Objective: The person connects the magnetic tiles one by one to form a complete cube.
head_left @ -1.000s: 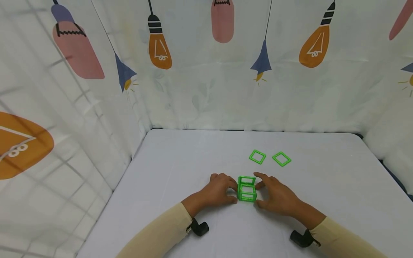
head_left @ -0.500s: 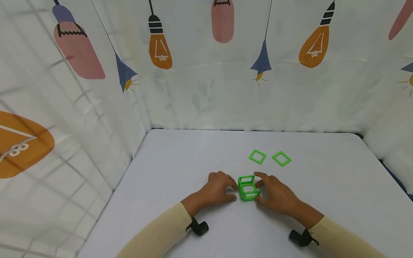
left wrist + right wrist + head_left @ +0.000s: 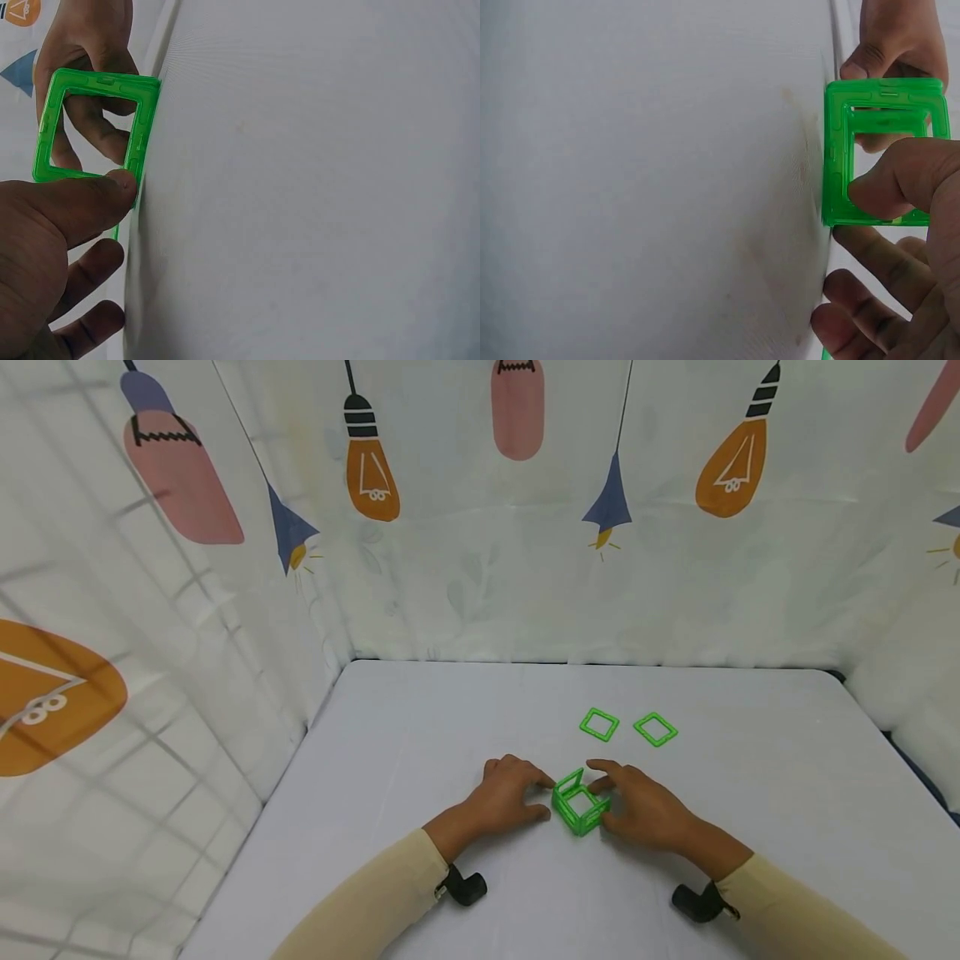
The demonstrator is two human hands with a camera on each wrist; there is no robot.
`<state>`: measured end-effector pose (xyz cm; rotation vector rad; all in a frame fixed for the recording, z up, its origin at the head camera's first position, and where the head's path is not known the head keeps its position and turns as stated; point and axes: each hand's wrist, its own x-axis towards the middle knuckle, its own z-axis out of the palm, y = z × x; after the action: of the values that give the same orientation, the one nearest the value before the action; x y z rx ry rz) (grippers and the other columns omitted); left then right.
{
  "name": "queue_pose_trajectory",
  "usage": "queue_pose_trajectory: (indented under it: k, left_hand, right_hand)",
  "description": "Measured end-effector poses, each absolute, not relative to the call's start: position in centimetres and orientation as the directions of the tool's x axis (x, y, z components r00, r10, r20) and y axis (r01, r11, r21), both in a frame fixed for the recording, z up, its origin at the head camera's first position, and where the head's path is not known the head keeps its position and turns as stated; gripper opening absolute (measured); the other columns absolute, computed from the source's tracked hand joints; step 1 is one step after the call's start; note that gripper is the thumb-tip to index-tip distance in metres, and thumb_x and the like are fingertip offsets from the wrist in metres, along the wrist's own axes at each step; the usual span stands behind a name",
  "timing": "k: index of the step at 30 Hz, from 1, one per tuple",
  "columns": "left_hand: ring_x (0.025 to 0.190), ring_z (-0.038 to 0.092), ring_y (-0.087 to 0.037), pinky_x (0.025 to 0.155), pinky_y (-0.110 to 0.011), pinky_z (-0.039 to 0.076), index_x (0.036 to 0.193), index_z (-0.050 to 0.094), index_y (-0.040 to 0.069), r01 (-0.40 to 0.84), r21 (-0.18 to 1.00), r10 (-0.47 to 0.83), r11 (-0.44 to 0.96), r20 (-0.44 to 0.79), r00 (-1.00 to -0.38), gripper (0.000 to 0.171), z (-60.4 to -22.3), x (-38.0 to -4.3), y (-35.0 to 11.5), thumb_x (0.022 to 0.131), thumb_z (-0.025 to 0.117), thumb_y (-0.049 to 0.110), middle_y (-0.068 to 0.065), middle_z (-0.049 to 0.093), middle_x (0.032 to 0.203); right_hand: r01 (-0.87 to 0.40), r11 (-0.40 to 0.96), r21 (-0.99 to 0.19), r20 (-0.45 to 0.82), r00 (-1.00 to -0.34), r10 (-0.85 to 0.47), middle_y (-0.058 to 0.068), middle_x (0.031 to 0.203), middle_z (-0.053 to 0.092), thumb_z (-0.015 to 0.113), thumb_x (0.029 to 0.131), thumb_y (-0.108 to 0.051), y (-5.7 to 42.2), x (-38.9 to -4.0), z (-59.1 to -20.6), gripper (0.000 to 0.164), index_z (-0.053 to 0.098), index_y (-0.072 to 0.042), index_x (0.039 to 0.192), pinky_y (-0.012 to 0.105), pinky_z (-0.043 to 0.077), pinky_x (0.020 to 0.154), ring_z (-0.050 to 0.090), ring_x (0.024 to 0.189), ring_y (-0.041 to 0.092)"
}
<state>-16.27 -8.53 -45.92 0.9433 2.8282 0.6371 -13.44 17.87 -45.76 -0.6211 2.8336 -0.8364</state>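
Several green square magnetic tiles, joined into an open-sided box [image 3: 581, 827], stand on the white table between both hands. My right hand [image 3: 648, 810] holds the box's right side. In the right wrist view its thumb [image 3: 889, 180] lies over a tile, with the index finger at the tile's edge. To the left is my left hand [image 3: 502, 793], its index fingertip at the box's left side. The left wrist view shows the left thumb [image 3: 112, 191] at the corner of an upright tile [image 3: 141, 135], the other fingers spread apart.
Beyond the box lie two loose green tiles, a left one [image 3: 606, 715] and a right one [image 3: 665, 722], flat on the white table [image 3: 435, 710]. Patterned cloth [image 3: 465, 593] hangs behind the table and along its left side. Each wrist wears a small black camera.
The box has turned, so that one corner now points toward the front. The right thumb has moved slightly right with it, while the left hand has shifted only slightly. Both loose tiles lie still.
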Motion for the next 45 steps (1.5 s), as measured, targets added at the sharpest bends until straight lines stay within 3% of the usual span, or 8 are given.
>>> queue_pose_trajectory:
  k: [8,20,45]
  left_hand:
    - [0.115,0.052,-0.013,0.099,-0.046,0.033,0.117,0.077,0.024,0.583,0.408,0.621,0.703,0.048,-0.782,0.032,-46.2,-16.2,-8.3,0.087,0.084,0.034,0.016,0.068,0.116]
    - [0.107,0.051,-0.011,0.095,-0.044,0.032,0.102,0.08,0.028,0.609,0.405,0.644,0.682,0.063,-0.763,0.019,-46.1,-16.2,-7.8,0.085,0.086,0.031,0.019,0.067,0.106]
    - [0.104,0.054,-0.009,0.09,-0.046,0.032,0.089,0.083,0.032,0.576,0.392,0.614,0.717,0.036,-0.789,0.017,-45.7,-16.6,-7.5,0.076,0.093,0.035,0.022,0.07,0.1]
  right_hand:
    - [-0.37,0.74,-0.562,0.004,-0.895,-0.445,-0.012,0.121,0.07,0.073,0.085,-0.004,17.9,-13.9,-45.6,0.073,0.043,-0.012,0.151,0.057,0.039,0.107,0.05,0.135,0.034]
    - [-0.414,0.704,-0.576,0.01,-0.865,-0.501,-0.013,0.121,0.07,0.066,0.086,0.002,17.9,-14.7,-46.1,0.074,0.041,-0.012,0.153,0.055,0.037,0.108,0.049,0.136,0.032]
    - [-0.422,0.691,-0.587,0.001,-0.854,-0.52,-0.013,0.121,0.07,0.062,0.085,0.008,17.7,-14.9,-46.1,0.074,0.041,-0.011,0.153,0.055,0.036,0.109,0.05,0.135,0.03]
